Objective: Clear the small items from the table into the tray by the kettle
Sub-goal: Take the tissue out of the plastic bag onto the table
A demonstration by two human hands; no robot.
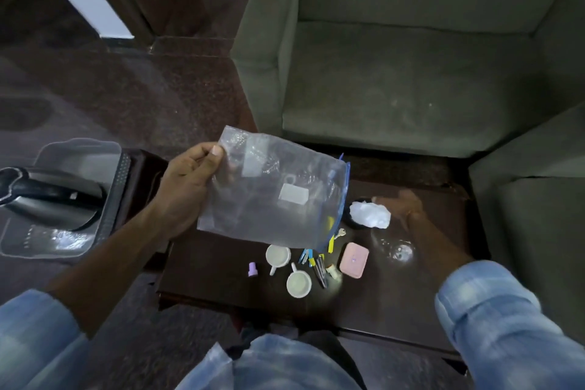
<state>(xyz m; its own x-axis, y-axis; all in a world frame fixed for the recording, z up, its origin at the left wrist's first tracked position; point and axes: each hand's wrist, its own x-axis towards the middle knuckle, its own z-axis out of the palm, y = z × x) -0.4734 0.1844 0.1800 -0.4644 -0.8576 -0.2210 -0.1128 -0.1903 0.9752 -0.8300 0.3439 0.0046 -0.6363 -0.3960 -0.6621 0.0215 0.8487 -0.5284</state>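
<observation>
My left hand (185, 187) grips a clear zip bag (272, 196) by its left edge and holds it above the dark wooden table (395, 310). My right hand (400, 204) is blurred over the table's far side, fingers stretched toward a crumpled white paper (370, 215) on a dark dish. On the table lie two small white cups (278, 256) (298, 283), a lilac cap (253, 269), a pink case (354, 260), a key (340, 233), coloured clips (308, 256) and tweezers (321, 271). A clear tray (60, 241) holds the kettle (53, 196) at left.
A clear glass (397, 250) stands on the table right of the pink case. A green sofa (411, 57) lies beyond the table and another cushion (538, 215) to its right. My knees in jeans (269, 364) are at the table's near edge.
</observation>
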